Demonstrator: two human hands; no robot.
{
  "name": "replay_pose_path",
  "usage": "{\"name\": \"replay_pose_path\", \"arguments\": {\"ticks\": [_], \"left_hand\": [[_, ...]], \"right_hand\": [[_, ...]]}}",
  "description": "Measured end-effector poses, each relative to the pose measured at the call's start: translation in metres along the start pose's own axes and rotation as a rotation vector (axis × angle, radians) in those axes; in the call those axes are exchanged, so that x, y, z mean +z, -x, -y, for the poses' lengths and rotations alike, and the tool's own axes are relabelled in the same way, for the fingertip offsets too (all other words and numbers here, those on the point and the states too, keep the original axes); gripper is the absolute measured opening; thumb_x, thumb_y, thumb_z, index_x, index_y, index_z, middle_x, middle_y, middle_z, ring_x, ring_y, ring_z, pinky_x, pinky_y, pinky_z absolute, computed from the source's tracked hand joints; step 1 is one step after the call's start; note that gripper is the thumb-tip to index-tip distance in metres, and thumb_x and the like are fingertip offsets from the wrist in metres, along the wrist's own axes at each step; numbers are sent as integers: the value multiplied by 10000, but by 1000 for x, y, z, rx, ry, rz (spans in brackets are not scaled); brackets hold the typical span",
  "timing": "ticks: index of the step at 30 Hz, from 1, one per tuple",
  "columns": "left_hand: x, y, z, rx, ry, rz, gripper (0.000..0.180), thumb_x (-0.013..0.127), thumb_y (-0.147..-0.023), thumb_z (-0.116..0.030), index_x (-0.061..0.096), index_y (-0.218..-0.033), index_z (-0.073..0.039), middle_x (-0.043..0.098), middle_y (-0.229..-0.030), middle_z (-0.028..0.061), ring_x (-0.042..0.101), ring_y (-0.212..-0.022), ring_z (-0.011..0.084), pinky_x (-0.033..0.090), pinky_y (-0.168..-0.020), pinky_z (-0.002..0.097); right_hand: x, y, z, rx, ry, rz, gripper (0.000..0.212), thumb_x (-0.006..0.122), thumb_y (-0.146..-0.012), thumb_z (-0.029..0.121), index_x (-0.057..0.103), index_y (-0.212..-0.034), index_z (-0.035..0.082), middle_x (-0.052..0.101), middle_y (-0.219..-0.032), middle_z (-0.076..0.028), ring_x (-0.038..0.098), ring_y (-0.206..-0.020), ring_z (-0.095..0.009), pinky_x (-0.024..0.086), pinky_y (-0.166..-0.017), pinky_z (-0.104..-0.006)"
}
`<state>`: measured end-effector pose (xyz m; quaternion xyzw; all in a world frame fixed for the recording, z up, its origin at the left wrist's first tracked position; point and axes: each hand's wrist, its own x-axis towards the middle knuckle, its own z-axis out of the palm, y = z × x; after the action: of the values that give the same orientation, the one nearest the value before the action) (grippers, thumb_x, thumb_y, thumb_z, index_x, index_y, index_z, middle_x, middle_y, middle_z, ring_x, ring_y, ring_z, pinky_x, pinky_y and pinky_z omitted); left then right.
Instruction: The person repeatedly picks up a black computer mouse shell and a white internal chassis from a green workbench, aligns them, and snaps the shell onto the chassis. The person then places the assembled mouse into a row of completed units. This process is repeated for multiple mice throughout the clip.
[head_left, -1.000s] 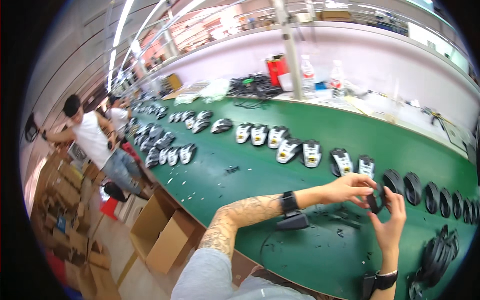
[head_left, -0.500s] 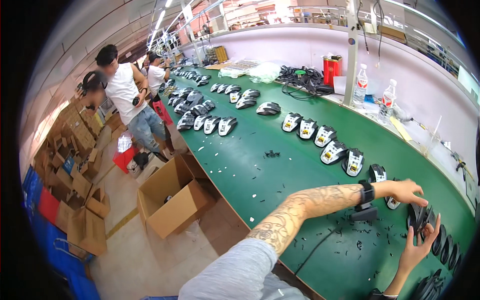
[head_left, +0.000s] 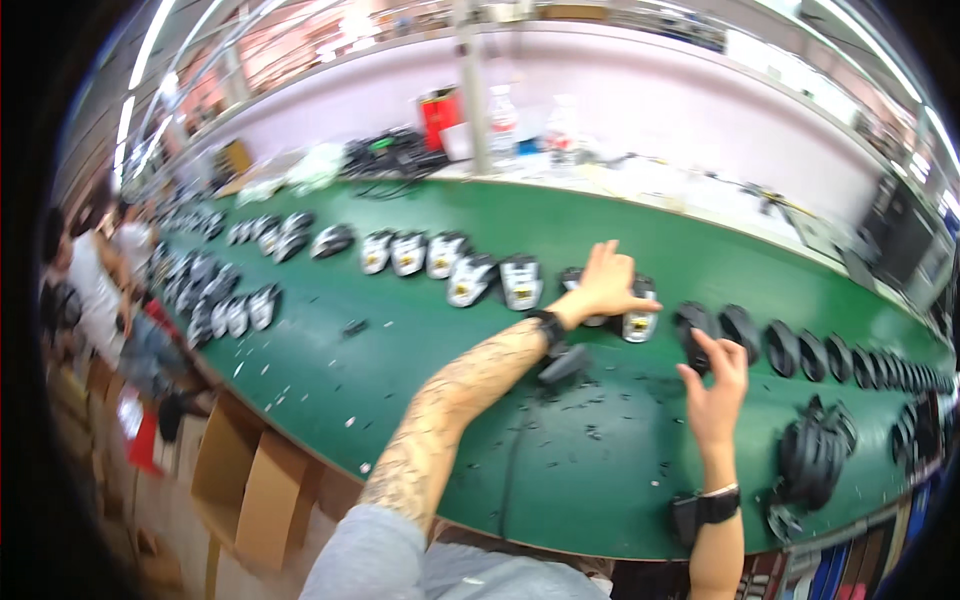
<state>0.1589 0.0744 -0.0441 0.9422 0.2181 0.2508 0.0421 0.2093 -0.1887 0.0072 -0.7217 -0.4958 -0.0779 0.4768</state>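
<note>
My left hand (head_left: 603, 286) reaches over the row of computer mice, fingers spread. Its thumb lies across the top of a white-and-black mouse (head_left: 641, 328), and another mouse is partly hidden under the palm. Just to the right, a black mouse shell (head_left: 692, 318) lies on the green table (head_left: 420, 420). My right hand (head_left: 722, 385) is at the near side of this shell, thumb and forefinger apart. Whether the fingertips touch it I cannot tell. Both wrists wear black bands, each with a dark block at the wrist.
Black shells (head_left: 783, 348) line up toward the right, with a stack of black parts (head_left: 812, 455) nearer me. Assembled mice (head_left: 408, 254) stretch leftward. Tiny black bits (head_left: 594, 432) and a cable lie in front. A cardboard box (head_left: 270, 500) stands on the floor; people are at far left.
The view has swung right, so the table appears further left. My left hand has moved from above the black shells to the white-and-black mouse beside them; my right hand stays near a black shell.
</note>
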Motion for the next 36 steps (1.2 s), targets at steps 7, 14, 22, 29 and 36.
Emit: {"name": "replay_pose_path", "arguments": {"ticks": [7,14,22,29,36], "left_hand": [[-33,18,-55,-172,919,-12,796,911,-535,-256,524,-1176,14,650,-1020,123,621,-954,203,499,-850,337],[-66,51,-65,-675,1586,289,431,754,-778,-119,533,-1141,-47,629,-1043,61,639,-935,182,553,-797,372],[-62,76,-75,-723,1876,299,411,434,-967,-396,517,-1205,-72,601,-1173,78,592,-1064,216,470,-907,419],[-51,98,-95,-469,1750,217,463,525,-946,-252,271,-1313,-129,502,-1208,92,550,-1086,183,470,-888,352],[-64,102,-109,-485,1697,169,646,696,-808,-22,263,-1282,-94,506,-1157,131,557,-1059,189,498,-878,332]], "right_hand": [[-1,6,-18,30,2,-87,406,728,-723,-2,659,-1117,66,498,-1083,-149,551,-931,-274,479,-798,-341],[-1,2,-4,-94,-92,-216,531,789,-685,70,624,-1190,64,582,-1008,-112,587,-863,-226,497,-773,-330],[18,17,8,-15,-118,-82,618,867,-625,196,627,-1156,-11,633,-1023,-121,621,-900,-218,517,-796,-321],[20,18,9,26,-79,-64,603,871,-604,202,655,-1138,26,630,-1024,-124,624,-919,-254,501,-826,-347],[21,23,12,-9,21,-2,601,838,-649,179,621,-1184,13,569,-1120,-142,527,-1038,-290,489,-834,-381]]}}
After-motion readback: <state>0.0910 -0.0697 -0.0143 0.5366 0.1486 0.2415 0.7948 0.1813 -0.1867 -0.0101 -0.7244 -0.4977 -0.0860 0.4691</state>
